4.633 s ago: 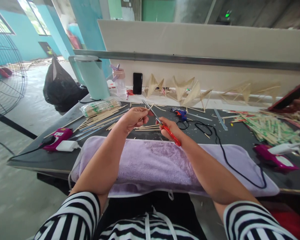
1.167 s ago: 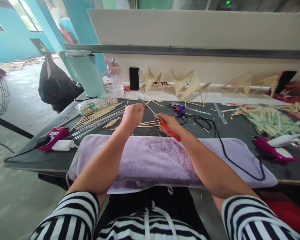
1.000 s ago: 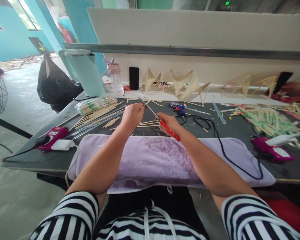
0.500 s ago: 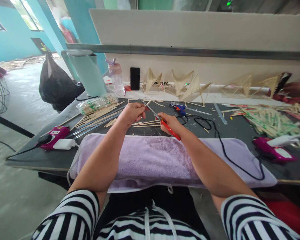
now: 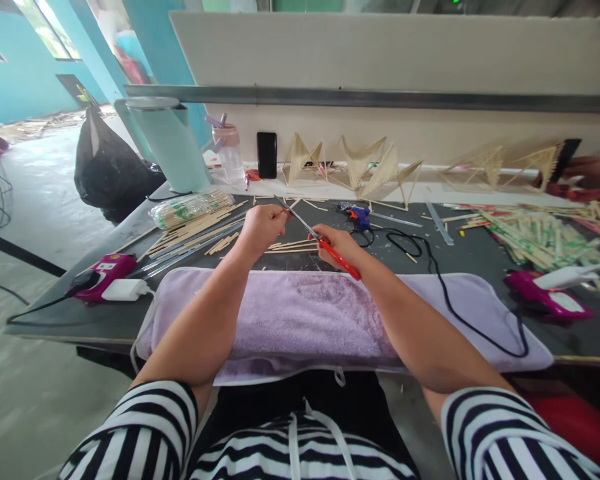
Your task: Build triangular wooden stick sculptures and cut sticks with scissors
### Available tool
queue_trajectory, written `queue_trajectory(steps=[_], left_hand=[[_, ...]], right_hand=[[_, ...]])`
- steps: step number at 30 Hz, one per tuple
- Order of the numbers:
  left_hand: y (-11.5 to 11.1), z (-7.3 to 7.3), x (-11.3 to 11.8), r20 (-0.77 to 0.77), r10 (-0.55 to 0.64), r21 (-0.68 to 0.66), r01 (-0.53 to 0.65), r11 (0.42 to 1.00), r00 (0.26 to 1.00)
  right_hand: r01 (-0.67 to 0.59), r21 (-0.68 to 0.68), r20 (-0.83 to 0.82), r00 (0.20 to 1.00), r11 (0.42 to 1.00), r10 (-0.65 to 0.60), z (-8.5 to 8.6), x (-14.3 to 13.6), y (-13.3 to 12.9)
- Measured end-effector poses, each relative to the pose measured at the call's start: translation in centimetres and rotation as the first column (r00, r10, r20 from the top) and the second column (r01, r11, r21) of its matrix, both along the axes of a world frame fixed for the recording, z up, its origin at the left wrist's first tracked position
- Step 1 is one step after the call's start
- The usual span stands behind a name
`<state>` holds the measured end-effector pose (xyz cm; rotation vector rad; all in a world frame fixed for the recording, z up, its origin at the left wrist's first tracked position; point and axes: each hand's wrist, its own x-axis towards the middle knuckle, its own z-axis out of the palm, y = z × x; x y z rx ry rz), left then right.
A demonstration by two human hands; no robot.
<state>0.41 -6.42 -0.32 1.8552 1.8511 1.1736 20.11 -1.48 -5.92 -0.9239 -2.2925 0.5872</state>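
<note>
My right hand (image 5: 337,245) is closed around the red handle of a pair of scissors (image 5: 344,260). The blades point up and to the left, ending by the fingertips of my left hand (image 5: 263,228). Those left fingers are pinched together beside the blades; whatever they hold is too small or hidden to make out. Beneath and between the hands, thin wooden sticks (image 5: 293,247) lie on the dark table (image 5: 405,265). A blue glue gun (image 5: 359,217) rests to the right of them, its black cord looping over a lilac towel (image 5: 300,313) in front of me.
Stick frames (image 5: 363,163) and a black phone (image 5: 267,155) stand along the back wall. At left are a pale green jug (image 5: 167,147), a water bottle (image 5: 231,157) and a magenta power socket (image 5: 110,270). A heap of sticks (image 5: 540,237) and another magenta socket (image 5: 550,297) lie right.
The view has shifted slightly. My left fingers have drawn closer together by the scissor blades; my right hand keeps its hold on the scissors.
</note>
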Motion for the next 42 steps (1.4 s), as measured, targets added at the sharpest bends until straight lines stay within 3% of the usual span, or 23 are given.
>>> queue_trajectory(steps=[5, 8, 13, 16, 20, 25, 33, 38, 42], left_hand=[[0.2, -0.4, 0.1, 0.004, -0.009, 0.043, 0.009, 0.999, 1.0], [0.6, -0.7, 0.0, 0.183, -0.06, -0.02, 0.065, 0.998, 0.981], [0.7, -0.5, -0.6, 0.614, -0.167, -0.188, 0.348, 0.918, 0.771], [0.7, -0.4, -1.2, 0.715, -0.199, -0.188, 0.458, 0.869, 0.671], [0.6, -0.4, -1.2, 0.756, -0.204, -0.17, 0.487, 0.857, 0.622], [0.5, -0.3, -0.5, 0.702, -0.182, -0.16, 0.401, 0.902, 0.689], [0.5, -0.3, 0.0, 0.532, -0.137, -0.15, 0.252, 0.956, 0.835], [1.0, -1.1, -0.1, 0.229, -0.105, -0.034, 0.116, 0.993, 0.968], [0.8, -1.1, 0.0, 0.025, -0.061, 0.029, 0.06, 0.998, 0.998]], right_hand=[[0.002, -0.007, -0.009, 1.0, 1.0, -0.002, -0.2, 0.1, 0.1], [-0.016, 0.007, -0.025, 1.0, 1.0, 0.016, -0.3, 0.3, 0.3], [-0.047, 0.056, -0.026, 0.999, 0.997, 0.048, -0.4, 0.3, 0.6], [-0.075, 0.058, -0.042, 0.996, 0.995, 0.078, -0.6, 0.4, 0.8], [-0.11, 0.075, -0.017, 0.994, 0.991, 0.111, -1.0, 0.6, 1.4], [-0.119, 0.099, 0.014, 0.993, 0.988, 0.118, -1.2, 0.8, 1.8], [-0.084, 0.033, -0.005, 0.996, 0.996, 0.084, 0.1, 0.5, 0.6], [-0.082, 0.015, -0.001, 0.997, 0.997, 0.082, 0.3, 0.4, 0.3], [-0.069, 0.034, -0.003, 0.998, 0.997, 0.069, 0.1, 0.4, 0.4]])
